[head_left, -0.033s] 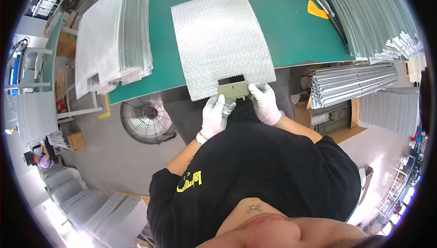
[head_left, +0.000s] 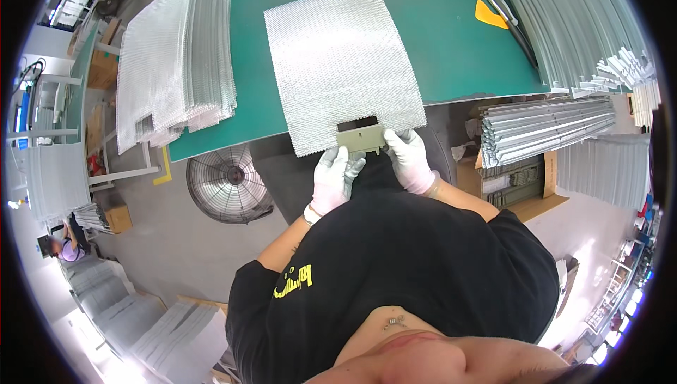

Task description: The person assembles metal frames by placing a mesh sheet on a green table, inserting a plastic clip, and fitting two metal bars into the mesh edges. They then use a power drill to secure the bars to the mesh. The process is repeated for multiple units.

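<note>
A silvery metal mesh sheet lies on the green table, its near edge reaching past the table's front. A rectangular notch is cut in that near edge. At the notch sits a flat olive-green plate with small tabs along its near side. My left hand, in a white glove, is closed on the plate's left end, thumb on top. My right hand, gloved too, pinches the right end beside the mesh corner. Whether the plate is seated in the notch edges cannot be made out.
A stack of notched mesh sheets stands left on the green table. Hand tools and an orange piece lie right, near stacked metal strips. Below are a floor fan and an open carton.
</note>
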`<action>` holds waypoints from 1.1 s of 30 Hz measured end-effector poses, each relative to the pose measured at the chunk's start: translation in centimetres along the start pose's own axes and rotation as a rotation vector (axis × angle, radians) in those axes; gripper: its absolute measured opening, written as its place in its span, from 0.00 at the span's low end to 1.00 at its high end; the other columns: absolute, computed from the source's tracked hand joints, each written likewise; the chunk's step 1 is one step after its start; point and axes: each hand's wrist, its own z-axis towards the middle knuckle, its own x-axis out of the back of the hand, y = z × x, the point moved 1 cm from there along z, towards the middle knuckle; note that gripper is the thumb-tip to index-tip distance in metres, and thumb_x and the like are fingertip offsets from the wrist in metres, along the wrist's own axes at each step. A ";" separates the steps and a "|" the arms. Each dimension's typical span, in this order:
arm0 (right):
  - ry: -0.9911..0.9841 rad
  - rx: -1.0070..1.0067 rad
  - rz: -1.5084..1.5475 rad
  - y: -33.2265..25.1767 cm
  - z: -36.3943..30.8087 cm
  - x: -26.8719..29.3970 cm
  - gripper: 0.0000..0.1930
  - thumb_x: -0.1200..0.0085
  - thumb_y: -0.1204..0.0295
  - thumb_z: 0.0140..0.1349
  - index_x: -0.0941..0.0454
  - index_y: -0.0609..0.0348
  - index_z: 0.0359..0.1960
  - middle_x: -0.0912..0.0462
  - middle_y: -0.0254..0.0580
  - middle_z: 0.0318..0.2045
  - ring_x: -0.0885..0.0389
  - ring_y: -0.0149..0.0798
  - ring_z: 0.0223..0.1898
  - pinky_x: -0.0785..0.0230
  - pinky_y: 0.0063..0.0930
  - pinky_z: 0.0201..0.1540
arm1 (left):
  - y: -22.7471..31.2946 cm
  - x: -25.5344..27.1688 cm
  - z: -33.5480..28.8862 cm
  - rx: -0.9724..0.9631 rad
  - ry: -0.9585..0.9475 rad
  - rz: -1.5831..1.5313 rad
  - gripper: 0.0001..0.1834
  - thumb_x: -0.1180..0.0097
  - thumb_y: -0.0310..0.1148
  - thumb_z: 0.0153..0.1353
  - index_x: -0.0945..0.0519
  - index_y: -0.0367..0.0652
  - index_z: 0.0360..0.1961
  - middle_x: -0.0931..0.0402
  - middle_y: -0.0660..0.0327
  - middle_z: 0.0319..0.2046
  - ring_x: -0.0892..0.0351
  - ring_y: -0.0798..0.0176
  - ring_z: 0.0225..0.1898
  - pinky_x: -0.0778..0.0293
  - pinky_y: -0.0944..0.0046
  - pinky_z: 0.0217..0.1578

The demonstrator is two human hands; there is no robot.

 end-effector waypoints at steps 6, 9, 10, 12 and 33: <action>-0.550 -0.031 -0.432 -1.5 0.2 -0.3 0.31 0.41 0.50 0.65 0.32 0.63 0.59 0.21 0.39 0.48 0.24 0.28 0.44 0.29 0.26 0.47 | 5.6 -2.0 -1.7 0.340 -0.462 1.019 0.21 0.52 0.40 0.73 0.28 0.36 0.59 0.21 0.52 0.47 0.24 0.57 0.56 0.27 0.57 0.55; -0.657 -0.166 -0.460 -0.1 0.5 -0.9 0.21 0.55 0.55 0.73 0.27 0.62 0.53 0.19 0.38 0.44 0.23 0.27 0.38 0.29 0.24 0.41 | 11.7 -5.5 -1.7 0.402 -0.867 1.272 0.20 0.50 0.41 0.70 0.20 0.35 0.51 0.17 0.54 0.42 0.19 0.66 0.42 0.24 0.64 0.47; -0.638 -0.128 -0.438 -0.1 0.5 -1.1 0.21 0.57 0.56 0.74 0.26 0.62 0.52 0.18 0.38 0.42 0.23 0.27 0.36 0.29 0.24 0.40 | 12.7 -7.1 -0.9 0.347 -0.832 1.108 0.19 0.49 0.40 0.69 0.19 0.37 0.50 0.16 0.56 0.42 0.19 0.69 0.41 0.23 0.66 0.45; -0.597 -0.056 -0.399 -0.4 0.4 -1.7 0.21 0.61 0.56 0.75 0.24 0.62 0.49 0.17 0.37 0.38 0.23 0.26 0.32 0.29 0.23 0.37 | 14.4 -10.2 3.0 -0.467 -0.623 1.628 0.24 0.40 0.43 0.62 0.21 0.45 0.57 0.19 0.50 0.48 0.19 0.52 0.51 0.26 0.53 0.55; 0.048 0.216 -0.224 -4.7 -0.3 2.3 0.10 0.49 0.65 0.71 0.22 0.58 0.41 0.21 0.30 0.34 0.26 0.22 0.34 0.30 0.22 0.37 | 4.1 -12.5 5.2 -0.939 -0.476 2.184 0.30 0.49 0.48 0.63 0.31 0.60 0.67 0.41 0.49 0.69 0.48 0.36 0.71 0.60 0.30 0.68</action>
